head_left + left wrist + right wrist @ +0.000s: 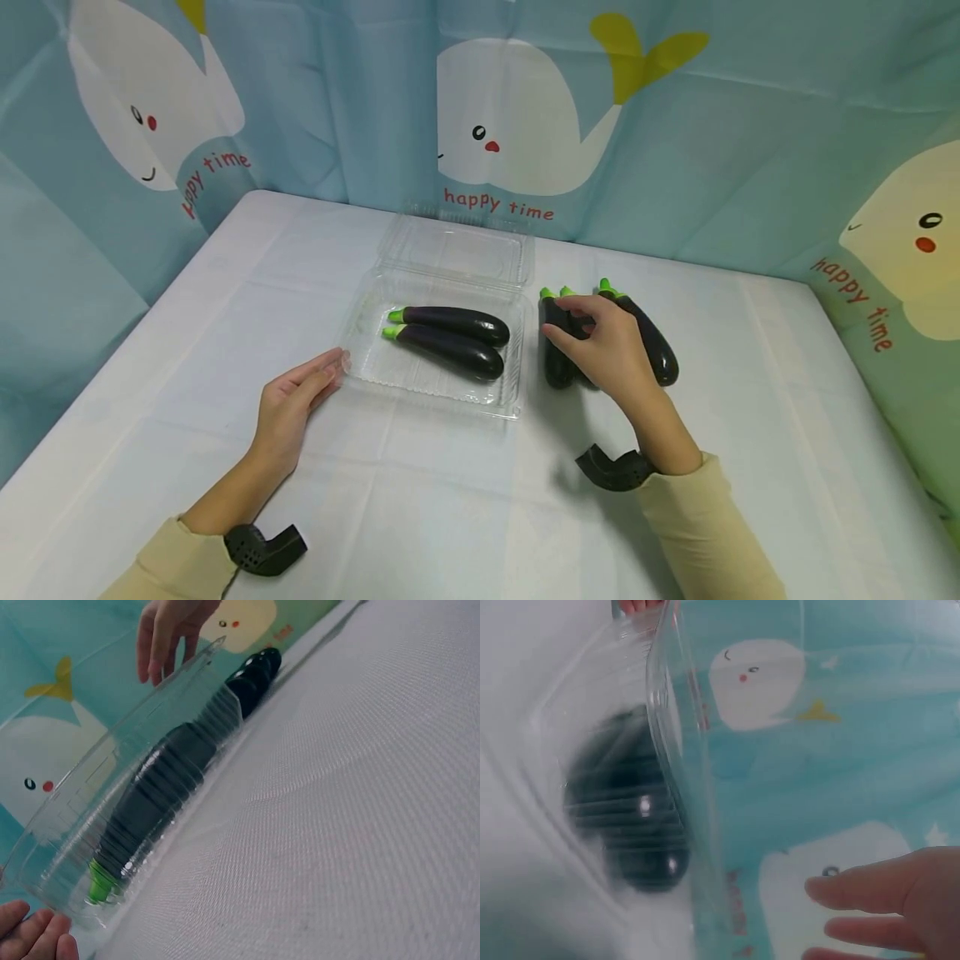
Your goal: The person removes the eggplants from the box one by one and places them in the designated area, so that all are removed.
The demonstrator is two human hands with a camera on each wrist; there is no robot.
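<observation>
A clear plastic clamshell box (pixel 431 392) lies with its lid folded back, and two dark eggplants (pixel 450 350) with green stems rest side by side in its base. My left hand (pixel 288 408) touches the box's left edge with its fingertips; the left wrist view shows those fingers (pixel 34 934) beside the box wall. Over a group of three more eggplants (pixel 557 358), right of the box, hovers my right hand (pixel 603 346). Its thumb and fingers are spread apart with nothing between them, and it partly hides the middle eggplant.
White cloth covers the table (pixel 420 517). The transparent lid (pixel 453 250) reaches toward the back edge, near a blue curtain (pixel 375 108) printed with whales. The rightmost loose eggplant (pixel 656 346) lies slanted. A black wrist device (pixel 618 468) sits on each forearm.
</observation>
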